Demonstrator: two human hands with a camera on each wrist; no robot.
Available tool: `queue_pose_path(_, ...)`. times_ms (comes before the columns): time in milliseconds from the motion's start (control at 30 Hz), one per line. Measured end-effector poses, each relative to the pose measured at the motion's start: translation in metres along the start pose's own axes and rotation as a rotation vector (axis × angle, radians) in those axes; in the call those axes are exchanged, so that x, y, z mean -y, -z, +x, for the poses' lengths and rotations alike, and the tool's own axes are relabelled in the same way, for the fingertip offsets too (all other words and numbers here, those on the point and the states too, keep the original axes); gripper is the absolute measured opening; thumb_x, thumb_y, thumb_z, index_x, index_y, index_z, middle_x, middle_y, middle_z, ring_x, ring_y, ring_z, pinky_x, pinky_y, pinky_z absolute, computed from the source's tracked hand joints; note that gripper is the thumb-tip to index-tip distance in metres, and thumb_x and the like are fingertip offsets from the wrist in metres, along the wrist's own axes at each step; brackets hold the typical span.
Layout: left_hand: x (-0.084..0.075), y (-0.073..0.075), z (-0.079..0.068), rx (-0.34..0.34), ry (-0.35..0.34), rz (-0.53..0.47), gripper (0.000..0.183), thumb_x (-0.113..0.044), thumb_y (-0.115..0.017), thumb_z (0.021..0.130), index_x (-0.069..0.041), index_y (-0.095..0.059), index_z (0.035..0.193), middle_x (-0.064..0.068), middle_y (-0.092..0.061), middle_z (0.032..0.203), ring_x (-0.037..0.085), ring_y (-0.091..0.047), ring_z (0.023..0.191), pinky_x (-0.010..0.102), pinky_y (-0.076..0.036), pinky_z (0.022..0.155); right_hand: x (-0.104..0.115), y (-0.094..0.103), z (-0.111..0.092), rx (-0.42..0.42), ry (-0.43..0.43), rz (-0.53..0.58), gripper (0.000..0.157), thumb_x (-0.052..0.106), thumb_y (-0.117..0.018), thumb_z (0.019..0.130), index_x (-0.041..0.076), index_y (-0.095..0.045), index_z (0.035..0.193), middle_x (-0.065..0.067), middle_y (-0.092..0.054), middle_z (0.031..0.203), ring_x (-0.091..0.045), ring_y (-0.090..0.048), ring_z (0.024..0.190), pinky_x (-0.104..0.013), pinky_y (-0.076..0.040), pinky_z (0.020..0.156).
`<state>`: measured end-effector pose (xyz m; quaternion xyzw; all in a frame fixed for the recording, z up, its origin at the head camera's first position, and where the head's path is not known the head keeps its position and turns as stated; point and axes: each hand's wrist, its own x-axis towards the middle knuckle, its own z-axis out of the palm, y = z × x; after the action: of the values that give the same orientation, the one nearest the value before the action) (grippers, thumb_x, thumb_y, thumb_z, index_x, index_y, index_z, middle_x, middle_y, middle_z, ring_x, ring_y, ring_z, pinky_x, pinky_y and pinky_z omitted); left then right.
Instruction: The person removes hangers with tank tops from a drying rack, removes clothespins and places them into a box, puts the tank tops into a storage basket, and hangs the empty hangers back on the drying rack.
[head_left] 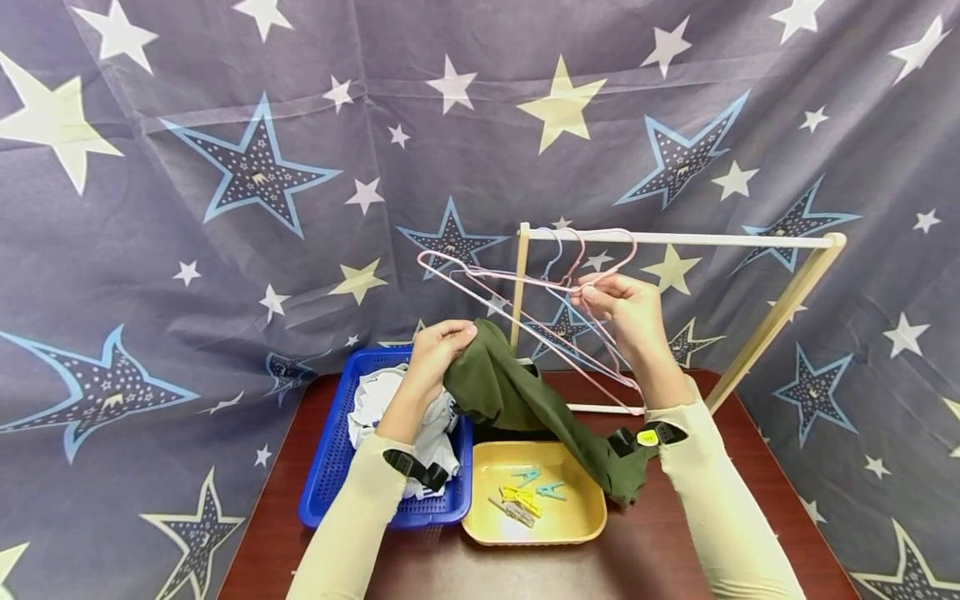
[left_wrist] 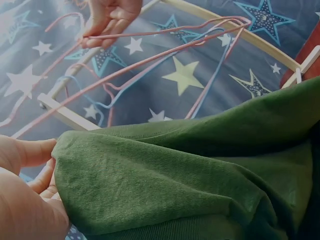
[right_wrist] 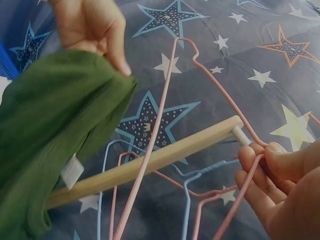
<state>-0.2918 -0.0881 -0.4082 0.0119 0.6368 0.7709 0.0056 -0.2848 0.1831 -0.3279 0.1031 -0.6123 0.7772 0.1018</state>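
Note:
My left hand (head_left: 432, 358) pinches an edge of a dark green garment (head_left: 517, 392), which droops to the right over the yellow tray. A small white label (right_wrist: 72, 171) shows on the garment in the right wrist view. Just below its hook, a pink hanger (head_left: 480, 283) is pinched between the thumb and fingers of my right hand (head_left: 626, 312). The hanger is tilted, one shoulder pointing left above the garment. Behind it, a blue hanger (head_left: 555, 250) and another pink hanger (right_wrist: 162, 176) hang from the rack's white bar (head_left: 697, 239).
A blue basket (head_left: 330, 467) with crumpled white clothes (head_left: 431, 437) stands at the left. Beside it, the yellow tray (head_left: 487, 521) holds blue, yellow and greyish clothespins (head_left: 520, 500). The rack's wooden post (head_left: 780, 321) rises at the right of the brown table (head_left: 757, 500).

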Motion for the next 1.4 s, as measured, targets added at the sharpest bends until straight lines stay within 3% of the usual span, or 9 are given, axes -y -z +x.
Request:
queue_pose_path(600, -0.066, -0.017, 0.004, 0.023, -0.053, -0.005, 0.021, -0.003, -0.063, 0.097, 0.011, -0.064, 0.114, -0.01, -0.067, 0.078, 0.002, -0.062, 0.067, 0.015, -0.052, 0.064, 0.004, 0.036, -0.014, -0.069, 0.06, -0.032, 0.005, -0.014, -0.066, 0.09, -0.016, -0.07, 0.092, -0.005, -0.076, 0.082, -0.012, -0.076, 0.07, -0.023, -0.061, 0.074)
queue_pose_path(800, -0.091, -0.019, 0.007, 0.084, 0.08, 0.03, 0.018, -0.006, -0.053, 0.103, 0.004, -0.061, 0.115, -0.009, -0.061, 0.068, 0.003, -0.059, 0.062, 0.018, -0.051, 0.063, 0.005, 0.044, -0.02, -0.081, 0.063, -0.089, 0.006, -0.014, -0.066, 0.09, -0.015, -0.071, 0.09, -0.005, -0.077, 0.082, -0.011, -0.076, 0.07, -0.022, -0.061, 0.073)
queue_pose_path(967, -0.108, -0.018, 0.012, 0.158, 0.255, -0.058, 0.034, -0.004, -0.045, 0.106, 0.005, -0.051, 0.138, -0.005, -0.063, 0.073, 0.006, -0.062, 0.07, 0.02, -0.054, 0.075, 0.004, 0.046, -0.024, -0.081, 0.04, -0.077, 0.006, -0.012, -0.067, 0.09, -0.016, -0.07, 0.091, -0.002, -0.077, 0.08, -0.011, -0.076, 0.07, -0.02, -0.06, 0.072)
queue_pose_path(1033, -0.113, -0.017, 0.013, 0.15, 0.292, -0.137, 0.029, -0.002, -0.044, 0.105, 0.003, -0.057, 0.131, -0.004, -0.059, 0.077, 0.007, -0.057, 0.071, 0.019, -0.051, 0.072, 0.002, 0.047, -0.025, -0.083, 0.035, -0.078, 0.006, -0.012, -0.067, 0.091, -0.016, -0.07, 0.092, -0.002, -0.077, 0.08, -0.01, -0.076, 0.07, -0.019, -0.06, 0.071)
queue_pose_path(1133, -0.119, -0.015, 0.015, 0.13, 0.307, -0.261, 0.016, -0.002, -0.043, 0.106, -0.003, -0.057, 0.097, -0.002, -0.043, 0.073, 0.007, -0.039, 0.065, 0.016, -0.04, 0.059, 0.0, 0.049, -0.027, -0.088, 0.031, -0.085, 0.006, -0.011, -0.067, 0.091, -0.016, -0.069, 0.093, -0.002, -0.077, 0.079, -0.01, -0.076, 0.071, -0.019, -0.06, 0.071)
queue_pose_path(1200, -0.123, -0.015, 0.016, 0.12, 0.314, -0.318, 0.016, -0.002, -0.042, 0.106, -0.004, -0.053, 0.095, 0.001, -0.047, 0.083, 0.008, -0.042, 0.073, 0.014, -0.04, 0.065, -0.001, 0.05, -0.027, -0.093, 0.03, -0.085, 0.008, -0.011, -0.067, 0.091, -0.017, -0.068, 0.096, -0.001, -0.077, 0.079, -0.01, -0.076, 0.071, -0.019, -0.06, 0.072)
queue_pose_path(1267, -0.129, -0.017, 0.018, 0.128, 0.314, -0.336, 0.021, -0.003, -0.04, 0.107, 0.0, -0.057, 0.118, 0.014, -0.061, 0.111, 0.01, -0.059, 0.101, 0.01, -0.046, 0.089, -0.001, 0.05, -0.027, -0.095, 0.027, -0.08, 0.009, -0.011, -0.067, 0.091, -0.018, -0.068, 0.097, -0.001, -0.077, 0.078, -0.01, -0.076, 0.071, -0.02, -0.06, 0.072)
queue_pose_path(1333, -0.134, -0.02, 0.021, 0.125, 0.321, -0.352, 0.04, -0.004, -0.038, 0.107, 0.001, -0.041, 0.147, 0.017, -0.043, 0.154, 0.016, -0.042, 0.143, 0.019, -0.036, 0.115, -0.001, 0.05, -0.027, -0.098, 0.023, -0.076, 0.008, -0.011, -0.067, 0.091, -0.016, -0.069, 0.097, -0.001, -0.077, 0.078, -0.01, -0.076, 0.07, -0.02, -0.06, 0.071)
queue_pose_path(1400, -0.14, -0.024, 0.023, 0.123, 0.323, -0.377, 0.054, -0.004, -0.036, 0.108, 0.001, -0.021, 0.159, 0.013, -0.018, 0.169, 0.02, -0.02, 0.155, 0.028, -0.019, 0.125, -0.001, 0.049, -0.027, -0.1, 0.023, -0.074, 0.005, -0.01, -0.067, 0.091, -0.012, -0.071, 0.095, -0.001, -0.077, 0.078, -0.01, -0.076, 0.07, -0.02, -0.06, 0.071)
